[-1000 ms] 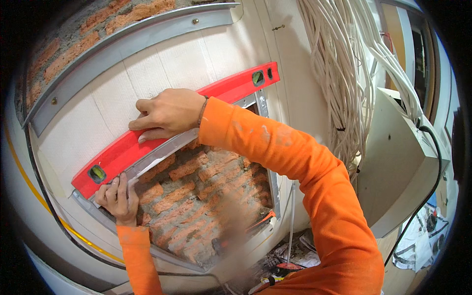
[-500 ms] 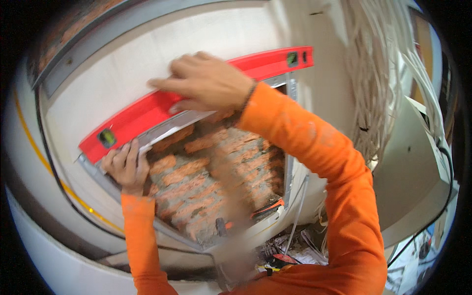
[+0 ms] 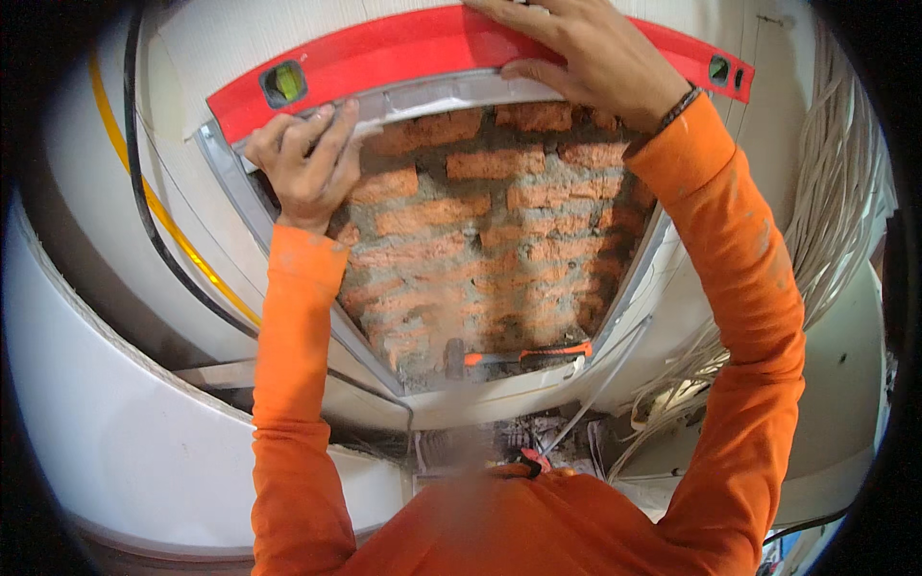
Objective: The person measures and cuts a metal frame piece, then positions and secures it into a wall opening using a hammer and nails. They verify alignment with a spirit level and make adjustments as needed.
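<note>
A long red spirit level (image 3: 403, 53) with green vials lies along the top edge of a grey metal frame (image 3: 432, 93) set in the pale wall. My right hand (image 3: 600, 62) grips the level right of its middle, fingers over its upper side and thumb at the lower edge. At the level's left end, my left hand (image 3: 307, 173) has its fingers bent, their tips pressed where the level's lower edge meets the frame. Below both hands the opening shows rough brickwork (image 3: 461, 206). A hammer (image 3: 528, 356) with an orange and black handle lies on the opening's bottom edge.
Bundled pale cables (image 3: 826, 182) hang at the right. A black cable (image 3: 144, 182) and a yellow one (image 3: 178, 235) run down the left side. A curved white panel edge (image 3: 115, 384) is at lower left. Loose debris (image 3: 499, 442) lies under the opening.
The view has turned, so the level sits higher and more nearly horizontal. My right hand has moved rightward along the level and closed on it. My left hand stays at the level's left end.
</note>
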The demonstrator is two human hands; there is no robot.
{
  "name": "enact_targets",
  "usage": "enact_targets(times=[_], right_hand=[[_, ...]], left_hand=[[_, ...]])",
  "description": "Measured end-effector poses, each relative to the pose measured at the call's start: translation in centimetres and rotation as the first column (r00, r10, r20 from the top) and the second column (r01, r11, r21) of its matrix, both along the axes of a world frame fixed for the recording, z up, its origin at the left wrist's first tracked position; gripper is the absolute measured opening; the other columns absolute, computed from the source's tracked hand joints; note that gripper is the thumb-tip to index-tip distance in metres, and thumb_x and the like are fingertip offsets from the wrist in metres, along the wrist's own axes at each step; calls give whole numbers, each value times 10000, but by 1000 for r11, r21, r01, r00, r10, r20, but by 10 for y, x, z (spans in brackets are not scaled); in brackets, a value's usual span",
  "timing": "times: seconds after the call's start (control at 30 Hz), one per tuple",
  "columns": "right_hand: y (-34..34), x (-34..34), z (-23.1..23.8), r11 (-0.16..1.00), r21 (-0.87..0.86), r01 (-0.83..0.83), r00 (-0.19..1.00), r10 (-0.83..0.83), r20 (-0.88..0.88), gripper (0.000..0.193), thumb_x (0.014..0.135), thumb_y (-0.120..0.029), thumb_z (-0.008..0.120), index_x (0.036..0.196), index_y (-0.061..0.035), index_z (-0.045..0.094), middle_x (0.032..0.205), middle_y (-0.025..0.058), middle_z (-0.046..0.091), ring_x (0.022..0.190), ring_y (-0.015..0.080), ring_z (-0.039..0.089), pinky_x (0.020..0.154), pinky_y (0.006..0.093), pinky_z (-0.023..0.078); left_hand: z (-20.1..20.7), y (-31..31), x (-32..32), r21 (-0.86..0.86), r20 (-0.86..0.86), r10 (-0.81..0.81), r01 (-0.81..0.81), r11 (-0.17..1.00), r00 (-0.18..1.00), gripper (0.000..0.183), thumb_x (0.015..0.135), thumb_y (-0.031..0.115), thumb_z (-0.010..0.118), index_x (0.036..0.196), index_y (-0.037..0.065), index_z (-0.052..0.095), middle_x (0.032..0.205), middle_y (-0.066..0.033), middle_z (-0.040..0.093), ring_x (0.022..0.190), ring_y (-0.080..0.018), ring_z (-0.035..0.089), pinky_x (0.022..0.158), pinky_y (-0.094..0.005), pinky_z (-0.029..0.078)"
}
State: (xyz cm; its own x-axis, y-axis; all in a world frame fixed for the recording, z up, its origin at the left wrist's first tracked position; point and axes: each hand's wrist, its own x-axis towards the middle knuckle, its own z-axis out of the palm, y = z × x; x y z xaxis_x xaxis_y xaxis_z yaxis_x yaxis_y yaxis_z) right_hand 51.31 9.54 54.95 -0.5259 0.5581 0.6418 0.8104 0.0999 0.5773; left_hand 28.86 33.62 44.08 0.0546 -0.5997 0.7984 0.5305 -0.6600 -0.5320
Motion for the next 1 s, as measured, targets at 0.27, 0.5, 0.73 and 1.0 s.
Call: enact_targets(times=[0.27,0.5,0.73,1.0], right_hand=[[16,4,-25,979,181,95,995,-101,22,813,849,-362,727,1509,-65,359,1297,154,524,1204,320,463,1031,502,355],[-7,9,-52,921,271,280,954,-236,-182,1099,720,-454,828,1578,-157,208,1538,188,267,1390,412,270,1093,624,220],[10,41,-42,878,425,220,973,-230,-28,1090,639,-408,861,1541,-192,288,1442,105,449,1304,301,447,1081,491,343],[0,56,-41,959,281,-34,989,73,-132,1051,618,-463,864,1493,-156,370,1486,123,424,1381,318,393,1187,535,248]], left_hand=[[1,1,3,13,8,-33,33,999,999,379,619,161,860,991,191,795,895,69,680,901,-175,544,871,-318,370],[1,-5,5,5,39,14,-14,1000,999,384,608,229,907,971,173,795,908,47,675,896,-197,567,864,-352,407],[1,-8,2,-46,2,-1,2,999,1000,403,600,151,898,989,150,793,915,36,664,928,-215,549,870,-354,406],[3,-8,4,-28,-7,-2,1,1000,1000,383,615,182,889,981,138,788,921,21,650,929,-238,507,880,-364,391]])
